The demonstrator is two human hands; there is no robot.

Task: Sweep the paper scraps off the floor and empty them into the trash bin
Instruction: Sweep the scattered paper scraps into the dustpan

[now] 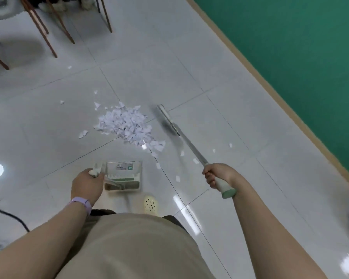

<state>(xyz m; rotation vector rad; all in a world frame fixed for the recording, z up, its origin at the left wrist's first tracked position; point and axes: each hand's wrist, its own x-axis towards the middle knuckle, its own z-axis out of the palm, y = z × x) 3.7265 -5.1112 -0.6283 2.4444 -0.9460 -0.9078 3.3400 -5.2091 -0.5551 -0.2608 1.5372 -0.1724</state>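
A glossy white tiled floor (220,63) is bordered by a green wall (302,49), with brown chair legs (48,27) seen at the far left.

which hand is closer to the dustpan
Left. The left hand grips the handle of the dustpan. The right hand is off to the dustpan's right, holding the broom.

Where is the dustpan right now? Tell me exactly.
In the head view the dustpan sits low and left of centre, its handle gripped by the left hand, on the near side of the paper scrap pile and just ahead of the shoe.
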